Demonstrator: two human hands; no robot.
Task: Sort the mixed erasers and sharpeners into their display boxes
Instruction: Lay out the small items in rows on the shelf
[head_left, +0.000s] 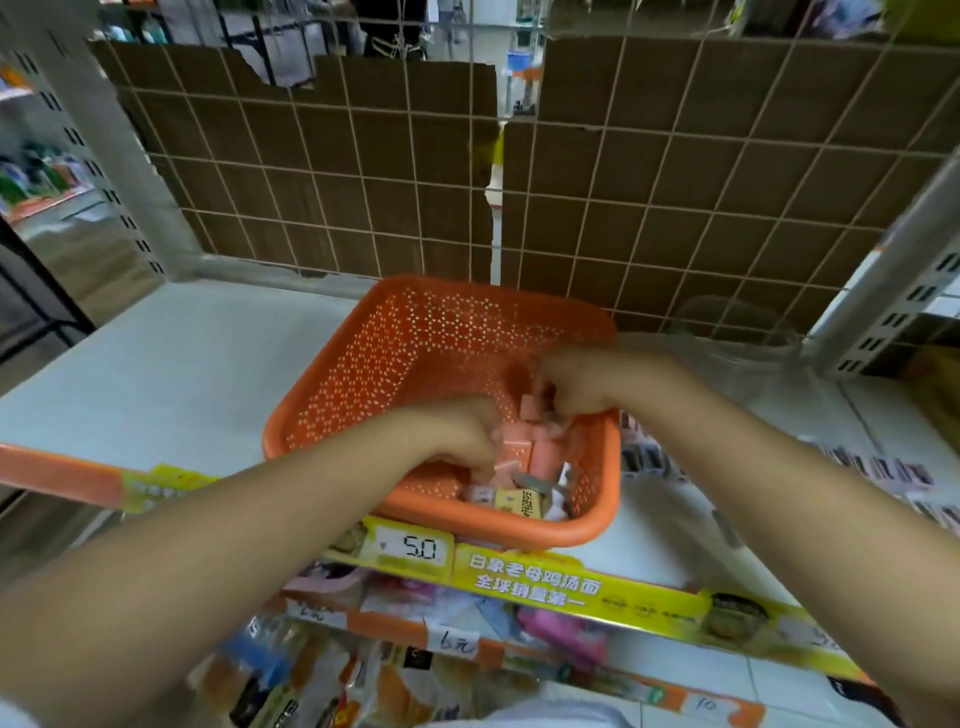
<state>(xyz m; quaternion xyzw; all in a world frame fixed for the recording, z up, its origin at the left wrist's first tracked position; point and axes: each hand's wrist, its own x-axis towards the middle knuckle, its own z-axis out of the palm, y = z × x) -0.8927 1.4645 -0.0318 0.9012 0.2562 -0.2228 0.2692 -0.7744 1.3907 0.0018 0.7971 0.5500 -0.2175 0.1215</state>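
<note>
Orange perforated basket (363, 364), pink erasers (543, 457)

basket (363, 364): perforated orange plastic | backing (322, 171): matt corrugated cardboard | grid (675, 171): wire

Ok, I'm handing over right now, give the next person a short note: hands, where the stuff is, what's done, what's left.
Left hand: inside the orange basket, fingers curled into the pile of pink erasers; exact hold blurred.
Right hand: also in the basket, fingers curled over the pile; hold unclear.
Items: all mixed at the basket's near right corner, a yellow-labelled box among them.
Done: nothing visibly sorted.
Left: sort everything; no display boxes clearly in view.
</note>
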